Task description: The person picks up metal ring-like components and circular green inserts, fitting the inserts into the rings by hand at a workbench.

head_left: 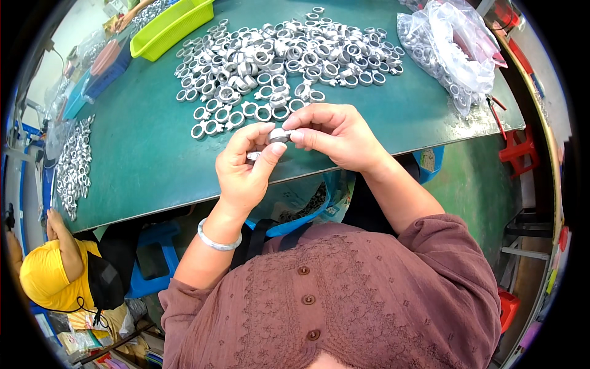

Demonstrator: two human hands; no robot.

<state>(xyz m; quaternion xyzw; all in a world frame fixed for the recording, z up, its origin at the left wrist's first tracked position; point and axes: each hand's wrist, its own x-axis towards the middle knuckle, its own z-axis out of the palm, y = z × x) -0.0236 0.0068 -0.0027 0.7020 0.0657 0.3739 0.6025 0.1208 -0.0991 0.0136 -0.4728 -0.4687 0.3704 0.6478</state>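
Note:
A small grey metal ring clamp [278,136] is pinched between the fingertips of both my hands, just above the near edge of the green table. My left hand [244,161] grips its left side with thumb and forefinger; a second ring-like metal piece [253,156] shows among its curled fingers. My right hand [337,136] pinches the clamp's right side at a small projecting lug. Right beyond my hands spreads a large heap of similar grey ring clamps [264,58], with some loose ones at its near side.
A yellow-green basket [172,31] stands at the far left, and a clear plastic bag [452,52] of rings at the far right. Another pile of metal parts [75,166] lies left, near a person in yellow [52,273]. A blue tub [289,227] sits below the table edge [393,152].

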